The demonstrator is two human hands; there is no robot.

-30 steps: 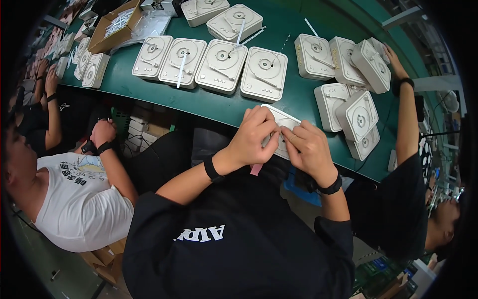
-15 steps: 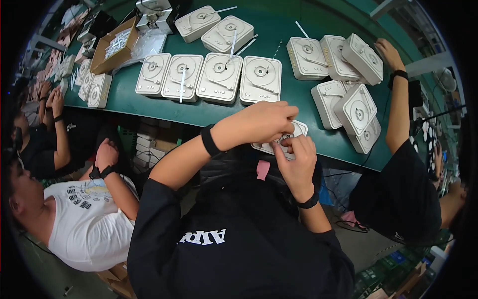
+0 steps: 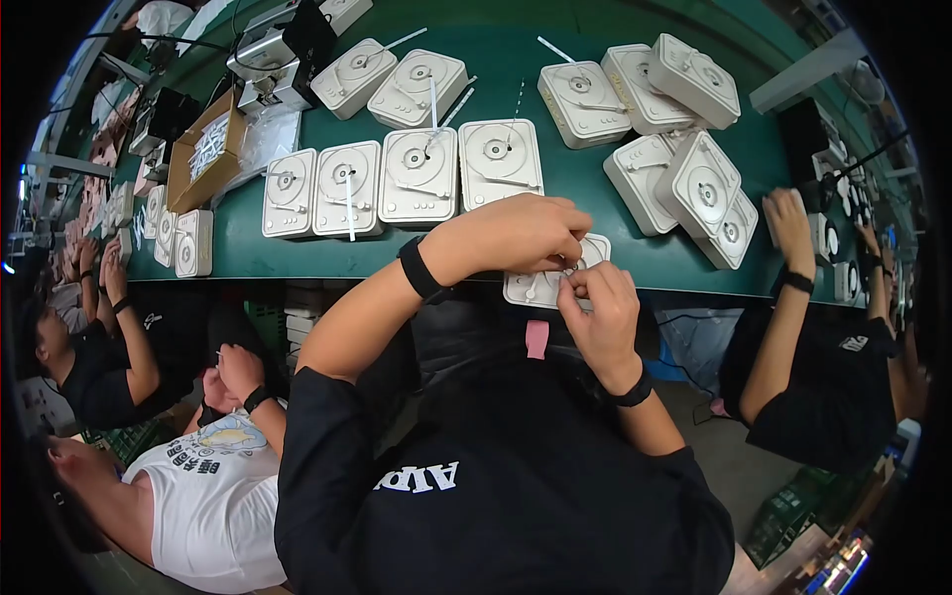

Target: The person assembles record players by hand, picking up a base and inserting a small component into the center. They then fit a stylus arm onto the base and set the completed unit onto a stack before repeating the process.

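Your unit, the off-white rounded-square plastic box shaped like a record player (image 3: 540,289), is at the near edge of the green flat table (image 3: 573,178); its near side shows past that edge. Can't tell if it's resting or lifted. Taking it as reference:

Your left hand (image 3: 526,231) arches over its far-left part, fingers bent down and bunched; can't tell if they've got hold of anything. Your right hand (image 3: 607,315) is at its right side, thumb and index nearly closed; can't make out whether a small part sits between them.

Room: beyond and left of it, a row of four off-white record-player-shaped units (image 3: 417,177), packed nearly side to side. Your left hand overlaps the closest one's near edge in view. Left of it, a narrow bare strip between row and table edge, your left forearm (image 3: 372,307) across it. Beyond it, a green channel runs away between the row and the leaning pile of off-white units (image 3: 689,183). Bare table to its right, up to the pile. Open brown cardboard box (image 3: 210,181) is well off to its far left.
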